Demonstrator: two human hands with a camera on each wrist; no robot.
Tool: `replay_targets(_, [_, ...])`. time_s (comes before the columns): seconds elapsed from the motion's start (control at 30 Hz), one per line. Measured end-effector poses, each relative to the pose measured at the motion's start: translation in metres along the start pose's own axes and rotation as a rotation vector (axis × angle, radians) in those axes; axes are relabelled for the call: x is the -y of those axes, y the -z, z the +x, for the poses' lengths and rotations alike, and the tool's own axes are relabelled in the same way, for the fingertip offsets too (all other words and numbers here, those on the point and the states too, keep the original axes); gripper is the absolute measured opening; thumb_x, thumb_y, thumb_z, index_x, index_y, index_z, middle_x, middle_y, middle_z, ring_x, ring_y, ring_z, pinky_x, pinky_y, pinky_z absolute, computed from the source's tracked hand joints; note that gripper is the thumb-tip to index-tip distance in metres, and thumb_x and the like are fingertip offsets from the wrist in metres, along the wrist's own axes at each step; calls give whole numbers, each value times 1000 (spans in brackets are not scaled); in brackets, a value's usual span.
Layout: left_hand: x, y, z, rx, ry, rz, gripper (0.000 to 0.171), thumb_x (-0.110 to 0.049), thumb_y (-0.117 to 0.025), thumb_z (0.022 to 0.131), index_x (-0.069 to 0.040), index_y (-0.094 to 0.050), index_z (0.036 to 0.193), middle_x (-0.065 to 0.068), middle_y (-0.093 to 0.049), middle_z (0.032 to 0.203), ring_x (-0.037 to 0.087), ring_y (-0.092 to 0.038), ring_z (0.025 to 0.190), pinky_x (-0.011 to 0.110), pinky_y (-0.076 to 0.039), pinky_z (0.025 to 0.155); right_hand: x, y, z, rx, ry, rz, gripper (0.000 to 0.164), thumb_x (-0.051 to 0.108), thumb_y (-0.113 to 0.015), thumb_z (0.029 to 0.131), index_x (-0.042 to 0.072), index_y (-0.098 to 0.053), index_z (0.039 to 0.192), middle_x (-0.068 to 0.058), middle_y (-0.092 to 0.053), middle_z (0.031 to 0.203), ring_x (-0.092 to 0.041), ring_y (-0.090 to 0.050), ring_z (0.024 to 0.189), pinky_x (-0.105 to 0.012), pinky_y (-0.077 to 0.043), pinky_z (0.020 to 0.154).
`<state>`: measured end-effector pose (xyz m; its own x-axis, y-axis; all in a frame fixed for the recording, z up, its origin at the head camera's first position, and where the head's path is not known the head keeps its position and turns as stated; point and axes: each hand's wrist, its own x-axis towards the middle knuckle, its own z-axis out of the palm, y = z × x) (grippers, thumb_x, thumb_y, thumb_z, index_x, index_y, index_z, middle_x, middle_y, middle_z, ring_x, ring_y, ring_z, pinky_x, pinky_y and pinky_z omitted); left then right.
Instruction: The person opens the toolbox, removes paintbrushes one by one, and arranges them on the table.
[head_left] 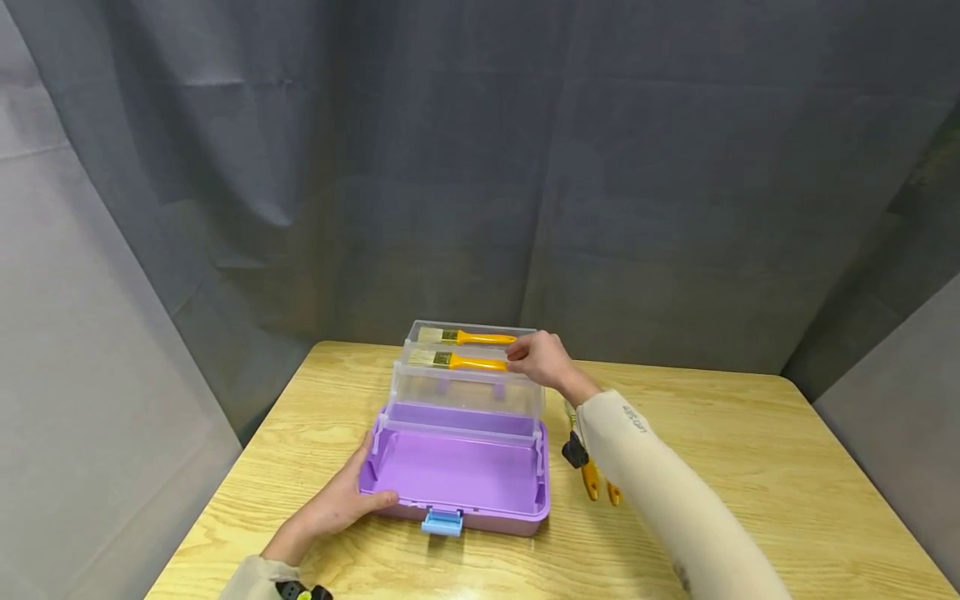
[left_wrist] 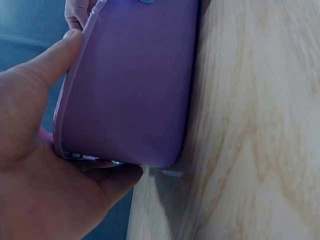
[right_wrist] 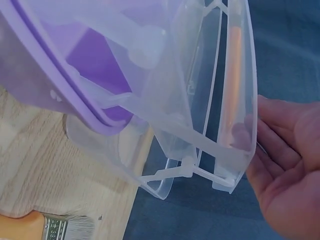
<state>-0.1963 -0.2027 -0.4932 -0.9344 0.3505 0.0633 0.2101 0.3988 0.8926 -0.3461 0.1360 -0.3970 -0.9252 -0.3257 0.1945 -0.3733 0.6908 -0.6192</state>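
A purple toolbox (head_left: 457, 475) stands open on the table, its clear tiered trays (head_left: 468, 390) folded out at the back. My left hand (head_left: 347, 496) grips the box's front left corner, thumb at the front rim and fingers along the left side. One paintbrush (head_left: 480, 364) with a yellow handle lies in the lower of two upper trays. At its handle end are the curled fingertips of my right hand (head_left: 546, 360), which pinch it; the tray wall partly veils this in the right wrist view. Another paintbrush (head_left: 483, 338) lies in the top tray behind.
Right of the box, more yellow-handled paintbrushes (head_left: 591, 481) lie on the wooden table (head_left: 750, 467), partly hidden by my right sleeve. A blue latch (head_left: 442, 522) hangs at the box's front. Dark grey cloth (head_left: 450, 167) hangs behind the table.
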Motion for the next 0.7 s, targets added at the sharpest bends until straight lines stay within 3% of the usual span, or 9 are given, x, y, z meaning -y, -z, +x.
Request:
replay_targets(0.53, [2,-1,0,6,29,18,108,-19,-76,80,-12,5,152,21,1,156,40,-5,140,56,-5,110,2,-13,9,45,-27,-163,30,8,-76,78,1,-71,108,-9,-72,96,-22,-67,89,-36,-53,84])
replay_targets(0.7, [2,-4,1,10,58,20,109,-20,-76,80,-12,5,152,21,1,156,39,-5,140,55,-5,110,-2,-15,8,52,-6,-164,28,6,-75,79,1,-72,106,-9,-71,96,-22,-66,89,-37,-53,84])
